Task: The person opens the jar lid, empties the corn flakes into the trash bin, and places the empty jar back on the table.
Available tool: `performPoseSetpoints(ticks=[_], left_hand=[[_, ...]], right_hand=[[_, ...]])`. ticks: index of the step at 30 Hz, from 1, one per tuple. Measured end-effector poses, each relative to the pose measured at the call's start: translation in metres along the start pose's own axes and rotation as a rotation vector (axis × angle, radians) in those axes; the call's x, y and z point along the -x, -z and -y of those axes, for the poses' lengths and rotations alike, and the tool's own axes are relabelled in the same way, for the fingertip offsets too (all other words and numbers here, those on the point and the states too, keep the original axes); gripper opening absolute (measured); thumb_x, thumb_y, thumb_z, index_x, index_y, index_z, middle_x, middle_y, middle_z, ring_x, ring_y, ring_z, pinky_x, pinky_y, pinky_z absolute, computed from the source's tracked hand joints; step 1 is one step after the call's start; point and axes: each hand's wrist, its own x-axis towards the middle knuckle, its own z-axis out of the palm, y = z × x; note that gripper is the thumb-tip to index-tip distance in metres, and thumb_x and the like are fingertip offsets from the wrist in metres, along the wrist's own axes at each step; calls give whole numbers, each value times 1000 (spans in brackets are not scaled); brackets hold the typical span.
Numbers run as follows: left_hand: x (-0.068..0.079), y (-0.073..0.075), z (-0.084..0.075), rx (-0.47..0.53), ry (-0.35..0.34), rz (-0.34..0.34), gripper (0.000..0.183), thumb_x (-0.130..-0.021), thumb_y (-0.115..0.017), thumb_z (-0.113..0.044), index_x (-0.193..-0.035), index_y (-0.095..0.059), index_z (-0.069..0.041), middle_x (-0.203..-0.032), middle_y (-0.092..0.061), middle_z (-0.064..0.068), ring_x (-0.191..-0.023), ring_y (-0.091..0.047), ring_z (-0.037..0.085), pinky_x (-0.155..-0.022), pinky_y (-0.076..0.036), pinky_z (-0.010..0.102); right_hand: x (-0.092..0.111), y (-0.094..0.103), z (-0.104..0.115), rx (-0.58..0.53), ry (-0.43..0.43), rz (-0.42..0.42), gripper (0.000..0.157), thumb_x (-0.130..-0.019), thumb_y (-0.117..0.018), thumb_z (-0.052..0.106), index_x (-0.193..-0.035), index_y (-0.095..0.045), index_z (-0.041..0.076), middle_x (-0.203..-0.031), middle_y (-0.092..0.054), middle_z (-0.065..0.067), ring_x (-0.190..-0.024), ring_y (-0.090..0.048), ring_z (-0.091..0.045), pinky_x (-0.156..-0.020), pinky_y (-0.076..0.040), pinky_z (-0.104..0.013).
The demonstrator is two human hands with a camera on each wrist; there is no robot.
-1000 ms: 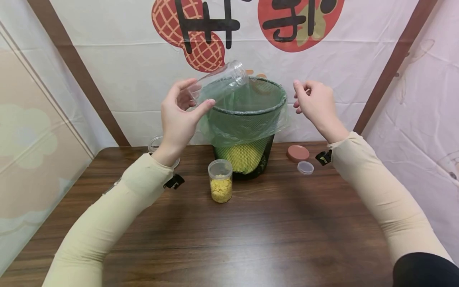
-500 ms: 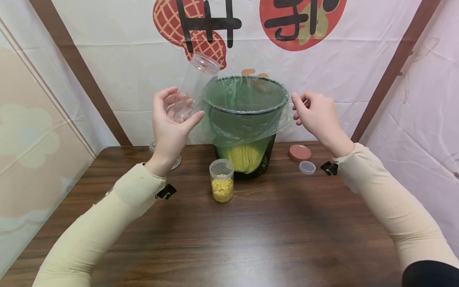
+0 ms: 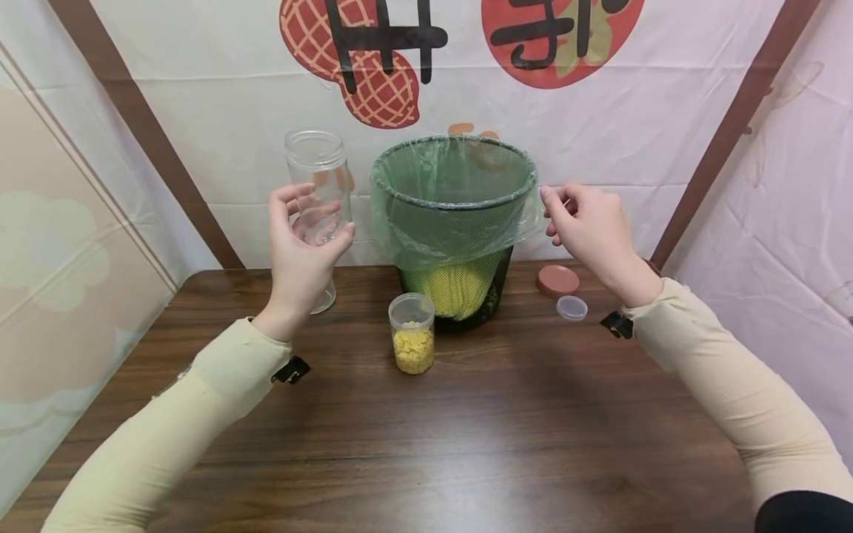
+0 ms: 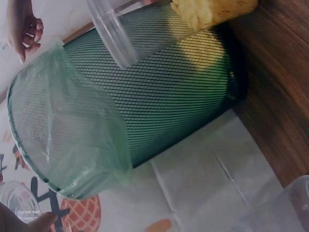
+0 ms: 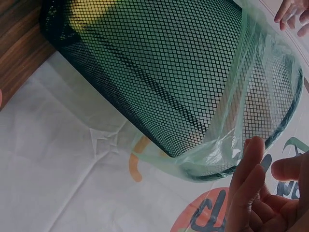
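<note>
In the head view my left hand (image 3: 289, 259) grips a clear, see-through plastic jar (image 3: 316, 159), upright and lidless, left of the bin. Thumb and fingers wrap its lower part. A bit of this jar (image 4: 19, 198) also shows in the left wrist view's corner. My right hand (image 3: 589, 229) is raised at the bin's right, fingers loosely curled and fingertips right by the bag's edge. In the right wrist view a gap shows between thumb and fingers (image 5: 248, 179). A black mesh bin (image 3: 500, 277) stands between the hands, with a green bag (image 3: 460, 237) folded over its rim.
Yellow material (image 3: 456, 292) shows through the bin's mesh. A lidless jar of yellow crumbled pieces (image 3: 413, 348) stands before the bin. Right of it lie a reddish lid (image 3: 557, 280) and a small clear lid (image 3: 571, 308). Another clear container (image 3: 324, 300) is partly hidden behind my left hand.
My left hand has moved left and down from the bin, turning the jar from tipped over the rim to upright. My right hand has sunk slightly.
</note>
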Motion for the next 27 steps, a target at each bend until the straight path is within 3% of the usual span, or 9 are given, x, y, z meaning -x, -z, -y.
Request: performPoseSetpoints(ticks=[11, 17, 23, 27], left_hand=[[4, 14, 11, -3, 33, -39, 61, -73, -69, 11, -122, -40, -11, -116, -41, 5, -114, -55, 33, -97, -47, 33], [12, 18, 7, -12, 48, -61, 58, -72, -70, 12, -118, -42, -9, -112, -45, 6, -107, -59, 26, -91, -50, 26], [21, 23, 1, -102, 47, -57, 56, -73, -72, 8, -118, -42, -5, -111, -49, 12, -104, -62, 23, -87, -51, 23], [23, 30, 10, -198, 47, -71, 57, -73, -75, 4, -120, -44, -8, -109, -54, 9, -102, -62, 16, -85, -48, 19]], right_hand=[[9, -2, -8, 12, 10, -5, 45, -95, -40, 54, -78, -64, 19, -63, -68, 2, -51, -62, -7, -62, -41, -31], [15, -3, -12, 23, 5, 0, 46, -95, -40, 55, -78, -64, 19, -64, -68, 2, -52, -63, -6, -64, -42, -32], [20, -4, -18, 15, 11, -1, 47, -95, -41, 55, -77, -64, 18, -62, -68, 1, -51, -63, -8, -63, -43, -32], [22, -6, -24, 14, 19, 1, 49, -95, -40, 55, -77, -64, 17, -62, -68, -1, -51, -62, -8, -61, -42, -32]])
